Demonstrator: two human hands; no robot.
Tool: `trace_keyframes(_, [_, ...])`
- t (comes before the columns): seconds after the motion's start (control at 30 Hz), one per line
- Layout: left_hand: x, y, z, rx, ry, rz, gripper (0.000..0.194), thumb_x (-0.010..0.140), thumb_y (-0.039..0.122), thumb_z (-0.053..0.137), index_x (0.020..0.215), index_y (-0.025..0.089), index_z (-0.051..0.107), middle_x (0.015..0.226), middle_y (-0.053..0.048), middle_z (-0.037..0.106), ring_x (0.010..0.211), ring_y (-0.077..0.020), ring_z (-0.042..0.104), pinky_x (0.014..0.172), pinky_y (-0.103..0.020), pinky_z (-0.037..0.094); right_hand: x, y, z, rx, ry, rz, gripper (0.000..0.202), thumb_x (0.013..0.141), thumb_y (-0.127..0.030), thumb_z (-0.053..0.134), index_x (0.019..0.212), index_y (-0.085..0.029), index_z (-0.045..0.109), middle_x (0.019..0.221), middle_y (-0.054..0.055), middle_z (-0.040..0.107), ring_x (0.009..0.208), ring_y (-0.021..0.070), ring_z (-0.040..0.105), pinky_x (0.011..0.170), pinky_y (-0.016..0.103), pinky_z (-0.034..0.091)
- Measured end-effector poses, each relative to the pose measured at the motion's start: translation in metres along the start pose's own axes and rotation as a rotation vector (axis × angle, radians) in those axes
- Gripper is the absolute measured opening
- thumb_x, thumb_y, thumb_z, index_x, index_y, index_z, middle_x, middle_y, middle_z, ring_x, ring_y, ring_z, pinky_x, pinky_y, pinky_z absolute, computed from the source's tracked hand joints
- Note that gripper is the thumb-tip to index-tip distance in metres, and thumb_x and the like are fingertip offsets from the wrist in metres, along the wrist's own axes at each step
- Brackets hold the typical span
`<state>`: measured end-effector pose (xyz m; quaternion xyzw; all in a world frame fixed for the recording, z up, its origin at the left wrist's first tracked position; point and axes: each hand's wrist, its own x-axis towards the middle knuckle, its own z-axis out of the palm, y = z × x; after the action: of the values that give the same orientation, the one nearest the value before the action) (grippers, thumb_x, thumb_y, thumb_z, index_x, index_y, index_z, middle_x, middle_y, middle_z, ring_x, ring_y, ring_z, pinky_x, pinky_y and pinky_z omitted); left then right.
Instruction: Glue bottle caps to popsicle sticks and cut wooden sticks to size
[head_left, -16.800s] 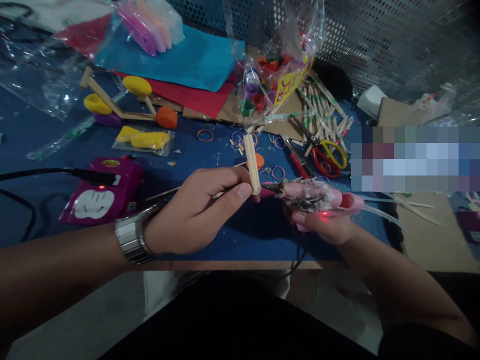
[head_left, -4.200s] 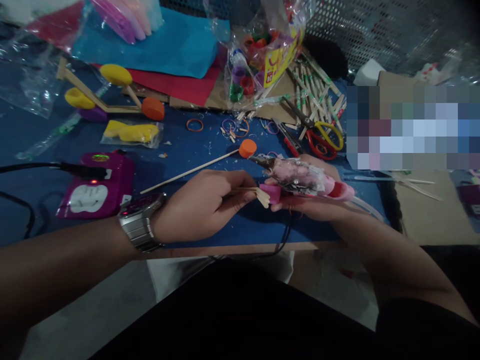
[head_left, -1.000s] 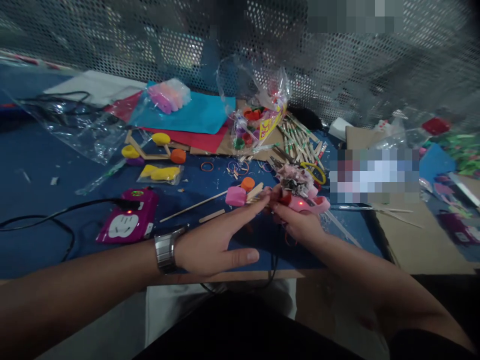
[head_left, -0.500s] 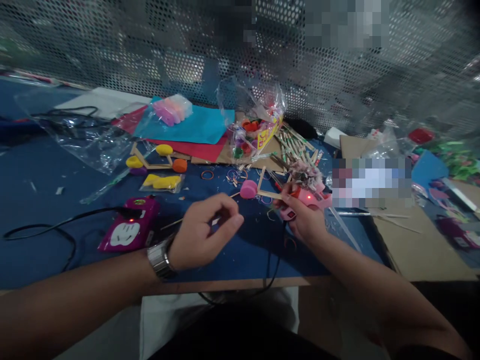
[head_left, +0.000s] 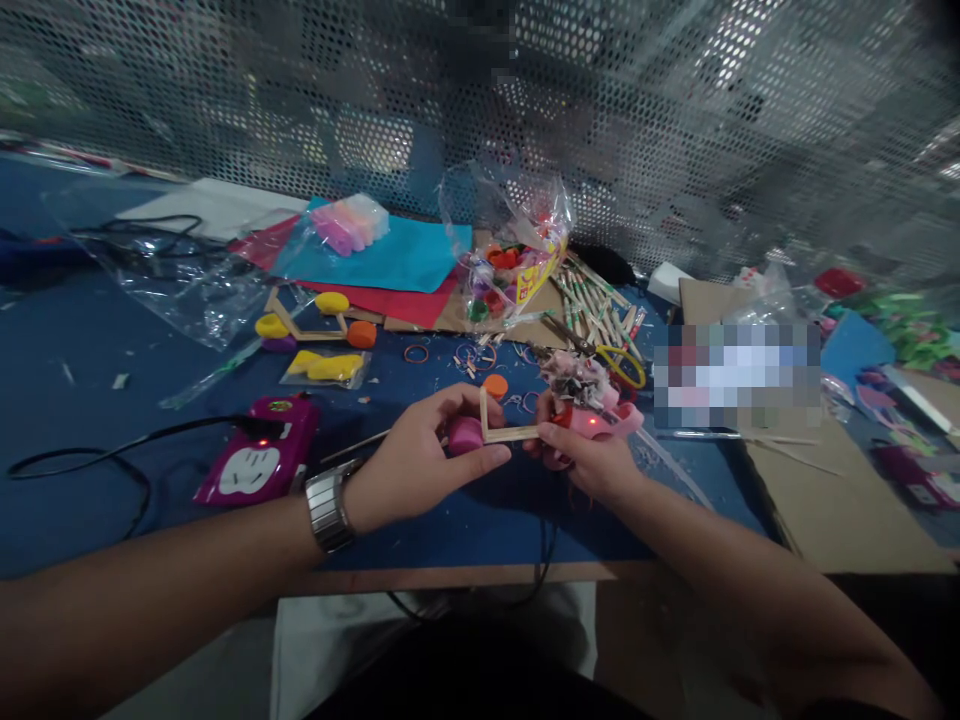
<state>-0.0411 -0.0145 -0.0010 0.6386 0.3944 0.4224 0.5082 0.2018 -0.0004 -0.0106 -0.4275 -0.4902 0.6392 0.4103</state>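
Your left hand (head_left: pixel 420 450), empty and clear of the work half a second ago, now curls around the pink cap (head_left: pixel 465 436); whether thumb and fingers press on it, you cannot tell from here. Your right hand (head_left: pixel 589 458) grasps the gun (head_left: pixel 600 420) and pinches the right end of the stick frame (head_left: pixel 512 434). The frame sits between your hands above the near half of the table (head_left: pixel 465 540), left of the gun. With a hand at each end, it is probably steadier.

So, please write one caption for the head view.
Left hand at a pink cap, right hand holding a glue gun.
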Motion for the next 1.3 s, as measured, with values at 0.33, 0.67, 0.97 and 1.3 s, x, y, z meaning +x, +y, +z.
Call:
trace_keyframes(0.33, [0.000, 0.005, 0.002, 0.091, 0.016, -0.060, 0.019, 0.084, 0.037, 0.086, 0.092, 0.021, 0.078, 0.094, -0.001, 0.081, 0.085, -0.0175, 0.073, 0.081, -0.030, 0.057, -0.010, -0.003, 0.003, -0.141, -0.052, 0.059, 0.055, 0.079, -0.071, 0.091, 0.096, -0.024, 0.070, 0.083, 0.002, 0.077, 0.078, 0.0196, 0.076, 0.064, 0.028, 0.054])
trace_keyframes(0.67, [0.004, 0.006, -0.002, 0.053, 0.082, -0.094, 0.028, 0.078, 0.041, 0.091, 0.087, 0.018, 0.079, 0.069, 0.002, 0.071, 0.060, -0.0096, 0.056, 0.058, -0.021, 0.046, -0.012, -0.006, 0.002, -0.173, -0.025, 0.041, 0.060, 0.078, -0.077, 0.089, 0.101, -0.025, 0.068, 0.080, 0.001, 0.076, 0.076, 0.0192, 0.075, 0.066, 0.030, 0.055])
trace_keyframes(0.97, [0.007, 0.011, 0.000, -0.373, 0.108, -0.237, 0.036, 0.074, 0.035, 0.099, 0.089, 0.018, 0.072, 0.076, 0.000, 0.074, 0.063, -0.0110, 0.067, 0.061, -0.023, 0.054, -0.012, 0.001, -0.029, -0.223, -0.051, -0.009, 0.057, 0.079, -0.080, 0.086, 0.080, -0.026, 0.068, 0.075, 0.000, 0.067, 0.069, 0.0176, 0.063, 0.061, 0.032, 0.051])
trace_keyframes(1.3, [0.009, 0.015, -0.001, -0.545, 0.092, -0.479, 0.030, 0.097, 0.047, 0.075, 0.095, 0.018, 0.077, 0.088, -0.008, 0.076, 0.066, -0.0150, 0.068, 0.048, -0.021, 0.044, -0.014, -0.002, -0.032, -0.246, -0.104, -0.035, 0.052, 0.083, -0.075, 0.085, 0.100, -0.027, 0.074, 0.078, 0.001, 0.064, 0.065, 0.0178, 0.058, 0.052, 0.032, 0.046])
